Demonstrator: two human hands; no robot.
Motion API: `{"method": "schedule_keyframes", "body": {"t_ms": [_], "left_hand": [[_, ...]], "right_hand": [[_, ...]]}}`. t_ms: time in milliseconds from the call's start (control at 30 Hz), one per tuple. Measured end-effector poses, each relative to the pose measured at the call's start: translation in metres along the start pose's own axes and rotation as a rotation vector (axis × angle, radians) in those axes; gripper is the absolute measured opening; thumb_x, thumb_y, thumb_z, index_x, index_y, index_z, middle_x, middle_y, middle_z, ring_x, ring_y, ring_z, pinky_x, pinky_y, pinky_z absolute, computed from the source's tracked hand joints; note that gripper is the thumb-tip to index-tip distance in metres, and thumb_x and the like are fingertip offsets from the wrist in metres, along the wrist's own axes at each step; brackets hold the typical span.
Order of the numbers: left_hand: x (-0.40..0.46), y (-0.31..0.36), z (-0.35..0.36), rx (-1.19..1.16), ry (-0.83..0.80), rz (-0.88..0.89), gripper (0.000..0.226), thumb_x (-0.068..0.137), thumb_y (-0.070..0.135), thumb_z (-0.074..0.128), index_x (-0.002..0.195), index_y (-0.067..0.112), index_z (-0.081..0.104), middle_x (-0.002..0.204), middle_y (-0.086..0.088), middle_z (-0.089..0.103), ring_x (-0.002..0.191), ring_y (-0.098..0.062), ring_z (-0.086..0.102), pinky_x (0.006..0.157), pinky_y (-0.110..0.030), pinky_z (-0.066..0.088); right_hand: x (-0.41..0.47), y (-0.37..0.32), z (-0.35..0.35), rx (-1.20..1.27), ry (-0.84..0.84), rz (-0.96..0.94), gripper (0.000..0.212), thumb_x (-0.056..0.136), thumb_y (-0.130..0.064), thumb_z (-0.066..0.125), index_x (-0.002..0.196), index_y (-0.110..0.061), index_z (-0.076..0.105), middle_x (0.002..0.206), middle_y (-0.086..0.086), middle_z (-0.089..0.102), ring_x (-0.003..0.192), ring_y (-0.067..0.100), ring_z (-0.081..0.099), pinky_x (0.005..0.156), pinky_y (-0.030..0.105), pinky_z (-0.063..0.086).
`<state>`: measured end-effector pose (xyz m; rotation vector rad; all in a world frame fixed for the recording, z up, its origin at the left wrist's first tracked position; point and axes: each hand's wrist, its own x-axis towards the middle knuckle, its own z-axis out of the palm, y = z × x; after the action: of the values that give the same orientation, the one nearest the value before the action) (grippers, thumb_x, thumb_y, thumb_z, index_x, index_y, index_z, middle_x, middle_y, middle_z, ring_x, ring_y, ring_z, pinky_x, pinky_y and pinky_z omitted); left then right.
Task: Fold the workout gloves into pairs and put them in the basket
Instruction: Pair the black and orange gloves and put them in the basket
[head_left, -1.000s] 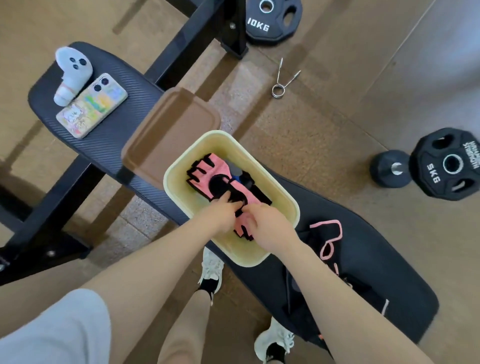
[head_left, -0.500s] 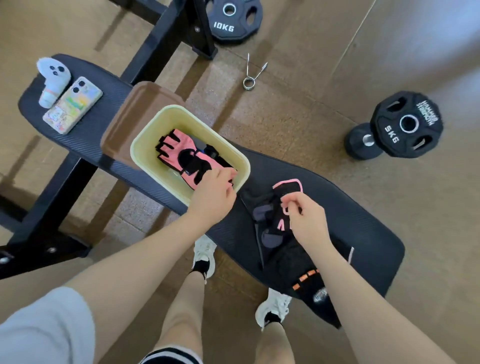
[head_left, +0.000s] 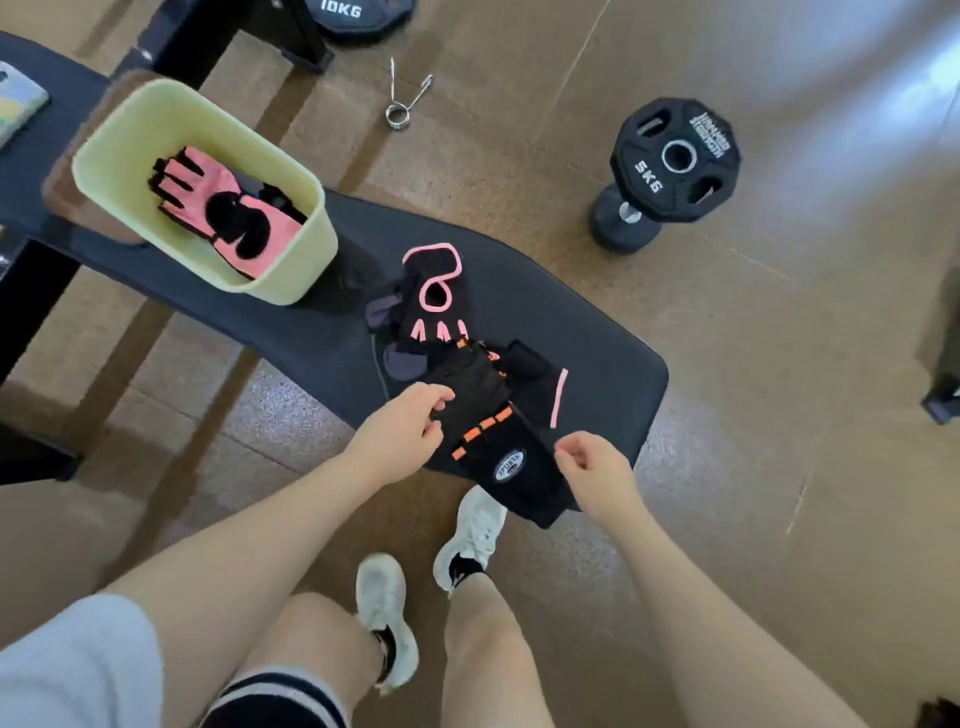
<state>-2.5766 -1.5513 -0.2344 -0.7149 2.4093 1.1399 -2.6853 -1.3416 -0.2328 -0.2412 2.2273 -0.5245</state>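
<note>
Pink pair lies in basket (head_left: 291, 228) at upper left; left hand (head_left: 400, 431) pinches edge of orange-trimmed black glove (head_left: 485, 410) at frame centre, right hand (head_left: 592, 467) loosely curled, holding nothing: find its mate, align cuffs squarely before folding.

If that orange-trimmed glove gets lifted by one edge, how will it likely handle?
The orange-trimmed glove will probably flop: it is soft fabric, draped off the bench edge. Likely light. The left hand pinches its edge, so it should not slip.
</note>
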Motion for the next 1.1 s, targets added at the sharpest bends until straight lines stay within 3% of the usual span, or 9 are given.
{"method": "schedule_keyframes", "body": {"t_ms": [233, 333, 467, 567, 667, 767, 867, 967, 1100], "left_hand": [[0.035, -0.046, 0.055, 0.300, 0.068, 0.295, 0.058, 0.081, 0.022, 0.065, 0.133, 0.009, 0.043, 0.145, -0.011, 0.037, 0.134, -0.029, 0.034, 0.111, -0.034, 0.024], [0.053, -0.073, 0.079, 0.412, 0.125, 0.414, 0.064, 0.075, 0.042, 0.065, 0.131, 0.014, 0.049, 0.145, -0.018, 0.036, 0.133, -0.037, 0.033, 0.108, -0.040, 0.022], [0.077, -0.091, 0.088, 0.588, 0.178, 0.517, 0.077, 0.066, 0.065, 0.049, 0.128, 0.020, 0.051, 0.141, -0.021, 0.041, 0.127, -0.041, 0.040, 0.104, -0.047, 0.029], [0.084, -0.101, 0.093, 0.619, 0.274, 0.557, 0.082, 0.067, 0.070, 0.044, 0.129, 0.017, 0.049, 0.139, -0.017, 0.046, 0.126, -0.037, 0.044, 0.104, -0.043, 0.032], [0.087, -0.105, 0.097, 0.637, 0.357, 0.587, 0.073, 0.080, 0.069, 0.032, 0.127, 0.017, 0.052, 0.136, -0.015, 0.050, 0.123, -0.035, 0.047, 0.103, -0.041, 0.034], [0.087, -0.105, 0.092, 0.604, 0.404, 0.541, 0.070, 0.076, 0.063, 0.040, 0.124, 0.014, 0.056, 0.132, -0.015, 0.054, 0.121, -0.035, 0.050, 0.101, -0.047, 0.039], [0.082, -0.117, 0.080, 0.558, 0.401, 0.522, 0.074, 0.071, 0.059, 0.044, 0.129, 0.014, 0.051, 0.134, -0.016, 0.051, 0.123, -0.036, 0.048, 0.103, -0.048, 0.037], [0.067, -0.130, 0.064, 0.523, 0.419, 0.494, 0.072, 0.070, 0.053, 0.045, 0.128, 0.010, 0.050, 0.126, -0.014, 0.056, 0.117, -0.034, 0.052, 0.099, -0.042, 0.041], [0.053, -0.139, 0.056, 0.490, 0.467, 0.461, 0.050, 0.077, 0.037, 0.041, 0.107, 0.004, 0.063, 0.115, -0.013, 0.065, 0.106, -0.030, 0.061, 0.090, -0.036, 0.049]], "right_hand": [[0.035, 0.038, 0.064, -0.373, 0.165, -0.184, 0.042, 0.087, -0.034, 0.057, 0.124, -0.014, 0.050, 0.126, 0.006, 0.051, 0.112, 0.029, 0.050, 0.090, 0.039, 0.040], [0.052, 0.052, 0.092, -0.470, 0.292, -0.235, 0.058, 0.079, -0.043, 0.065, 0.124, -0.010, 0.050, 0.119, 0.011, 0.054, 0.105, 0.033, 0.052, 0.085, 0.041, 0.041], [0.067, 0.060, 0.109, -0.303, 0.402, -0.237, 0.073, 0.075, -0.043, 0.071, 0.134, -0.010, 0.042, 0.128, 0.010, 0.048, 0.112, 0.033, 0.044, 0.092, 0.040, 0.037], [0.077, 0.062, 0.109, -0.323, 0.407, -0.265, 0.051, 0.078, -0.043, 0.067, 0.120, -0.017, 0.054, 0.110, 0.001, 0.058, 0.107, 0.028, 0.048, 0.085, 0.036, 0.034], [0.086, 0.060, 0.107, -0.178, 0.466, -0.414, 0.020, 0.084, -0.026, 0.064, 0.097, -0.011, 0.062, 0.089, 0.004, 0.054, 0.090, 0.028, 0.054, 0.076, 0.037, 0.041], [0.095, 0.055, 0.100, -0.116, 0.656, -0.506, 0.014, 0.082, -0.015, 0.065, 0.094, -0.007, 0.064, 0.088, 0.006, 0.053, 0.082, 0.028, 0.056, 0.071, 0.037, 0.045], [0.103, 0.049, 0.098, -0.224, 0.831, -0.515, 0.018, 0.076, -0.009, 0.070, 0.093, -0.005, 0.066, 0.089, 0.013, 0.062, 0.082, 0.038, 0.058, 0.071, 0.043, 0.047], [0.104, 0.038, 0.108, -0.365, 0.938, -0.486, 0.046, 0.066, -0.011, 0.075, 0.110, -0.008, 0.061, 0.105, 0.014, 0.062, 0.096, 0.040, 0.055, 0.079, 0.046, 0.046], [0.094, 0.003, 0.129, -0.284, 0.827, -0.752, 0.045, 0.070, -0.015, 0.069, 0.114, -0.012, 0.060, 0.121, 0.010, 0.057, 0.112, 0.029, 0.048, 0.099, 0.043, 0.036]]}}
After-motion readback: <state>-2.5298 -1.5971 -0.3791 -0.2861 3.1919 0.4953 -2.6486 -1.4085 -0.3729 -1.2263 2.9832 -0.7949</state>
